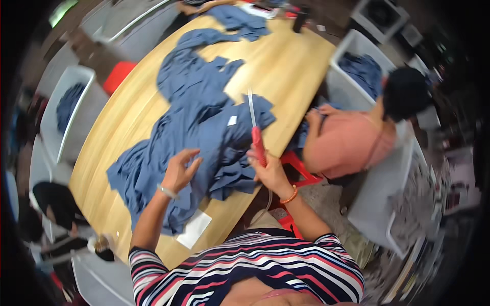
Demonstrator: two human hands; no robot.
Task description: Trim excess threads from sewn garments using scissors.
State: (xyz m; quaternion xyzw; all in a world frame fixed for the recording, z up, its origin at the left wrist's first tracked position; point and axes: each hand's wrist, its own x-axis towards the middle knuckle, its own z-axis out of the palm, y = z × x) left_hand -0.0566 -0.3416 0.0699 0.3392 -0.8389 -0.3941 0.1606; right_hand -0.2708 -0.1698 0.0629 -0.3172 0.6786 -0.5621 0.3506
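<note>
A: Found the blue cloth (178, 120) where?

B: Saw it heaped in loose folds along the middle of the tabletop (112, 137), stretching from near end to far. Spotted a small white tag (232, 121) on it, toward the right side of the tabletop.

A: Held what in the right hand (271, 173)?

B: Gripped a red-handled tool (259, 145) with curled fingers, by the right edge of the tabletop. Pointed its thin metal end toward the tabletop's far end. Could not tell about contact between metal and cloth.

A: And did what with the left hand (180, 171)?

B: Held it with thumb and fingers spread, over the cloth on the near half of the tabletop. Could not tell resting from hovering.

A: Saw what else around the tabletop?

B: Noted a white sheet (194, 229) on its near part, a dark cylinder (301, 20) at its far end, a pale bin of blue fabric (347, 89) off its right edge. Made out a person in a salmon-coloured top (342, 143) by that edge too, near a red stool (301, 171).
</note>
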